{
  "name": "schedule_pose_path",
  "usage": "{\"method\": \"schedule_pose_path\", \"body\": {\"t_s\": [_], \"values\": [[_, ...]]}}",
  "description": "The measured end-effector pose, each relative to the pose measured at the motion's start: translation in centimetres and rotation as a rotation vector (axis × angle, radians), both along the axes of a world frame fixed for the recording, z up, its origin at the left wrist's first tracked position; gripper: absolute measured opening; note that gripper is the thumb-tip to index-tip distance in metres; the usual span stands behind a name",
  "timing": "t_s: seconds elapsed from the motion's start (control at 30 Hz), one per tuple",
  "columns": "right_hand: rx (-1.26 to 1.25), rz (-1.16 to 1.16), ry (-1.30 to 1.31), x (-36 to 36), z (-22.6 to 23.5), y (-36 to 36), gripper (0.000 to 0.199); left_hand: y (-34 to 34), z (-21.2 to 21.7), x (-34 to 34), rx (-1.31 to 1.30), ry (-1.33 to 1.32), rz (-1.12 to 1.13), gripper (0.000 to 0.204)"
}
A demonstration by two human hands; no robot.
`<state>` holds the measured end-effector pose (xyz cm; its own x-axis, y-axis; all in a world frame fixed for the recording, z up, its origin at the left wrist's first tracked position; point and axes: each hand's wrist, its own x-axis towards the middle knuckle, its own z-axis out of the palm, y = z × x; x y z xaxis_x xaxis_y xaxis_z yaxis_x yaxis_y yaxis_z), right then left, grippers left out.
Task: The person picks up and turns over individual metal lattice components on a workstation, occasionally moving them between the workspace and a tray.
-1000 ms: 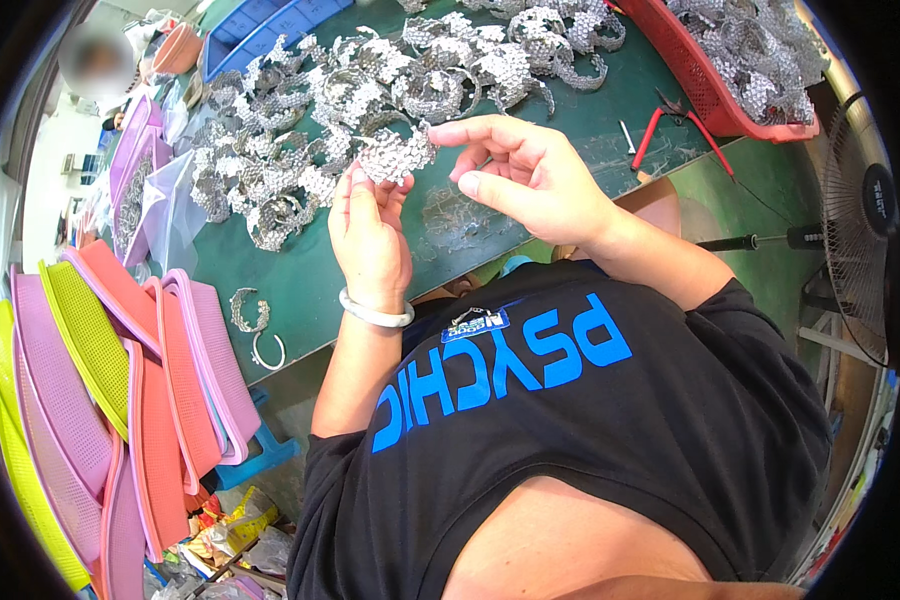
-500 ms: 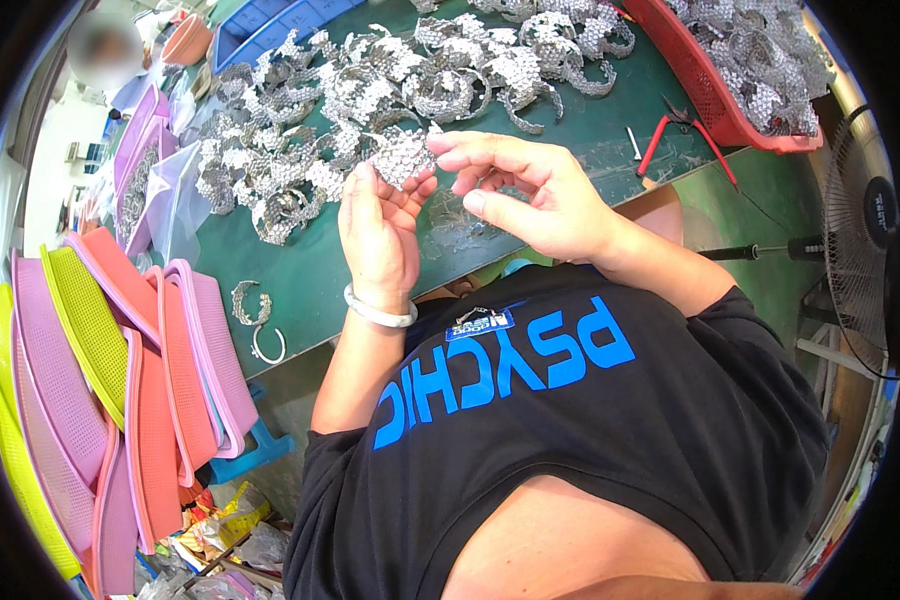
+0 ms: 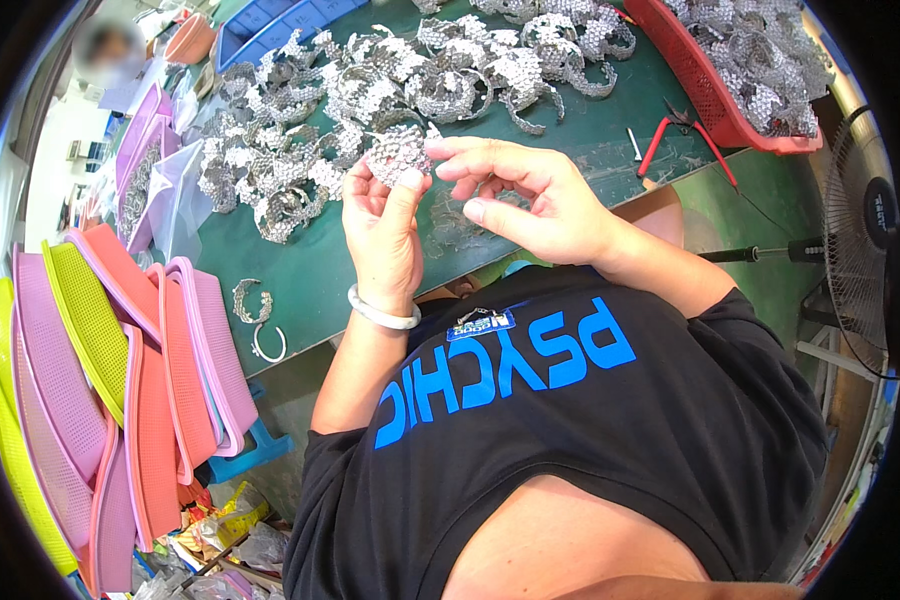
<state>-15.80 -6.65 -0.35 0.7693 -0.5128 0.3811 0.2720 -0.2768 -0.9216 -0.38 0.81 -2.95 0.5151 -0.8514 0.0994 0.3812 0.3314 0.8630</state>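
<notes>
A silver, textured metal cuff (image 3: 397, 152) is gripped between the thumb and bent fingers of my left hand (image 3: 383, 235), above the table's near side. My thumb presses on its near edge. My right hand (image 3: 550, 200) hovers just right of the cuff, thumb apart from the loosely curled fingers. Its index fingertip is close to the cuff's right edge; whether it touches I cannot tell. Beyond both hands lies a wide heap of similar silver cuffs (image 3: 450, 90). One more cuff (image 3: 252, 300) lies alone at the left, beside a thin white ring (image 3: 269, 344).
Red-handled pliers (image 3: 678, 122) and a small white stick (image 3: 634, 144) lie on the green table (image 3: 590, 150). A red basket (image 3: 680, 75) of cuffs stands far right, near a fan (image 3: 860, 210). Colourful plastic baskets (image 3: 155, 390) are stacked left; a blue tray (image 3: 280, 30) sits behind.
My left hand has turned and shifted its hold, so its thumb now lies on the cuff's near edge. The cuff has tilted with it. My right hand has hardly moved.
</notes>
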Motion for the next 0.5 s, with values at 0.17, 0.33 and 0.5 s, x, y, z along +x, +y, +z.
{"method": "schedule_pose_path", "body": {"t_s": [0.17, 0.33, 0.5], "values": [[-0.080, -0.021, -0.102, 0.5, 0.2, 0.2, 0.032, -0.1, -0.7, 0.5, -0.094, 0.045, -0.178, 0.030], [-0.134, 0.099, -0.084, 0.4, 0.2, 0.5, 0.039, 0.2, -1.5, 1.2, -0.071, 0.191, -0.355, 0.040], [-0.268, 0.078, -0.092, -0.1, 0.7, 0.2, 0.041, 0.2, -0.8, 0.9, -0.085, 0.313, -0.411, 0.051]]}}
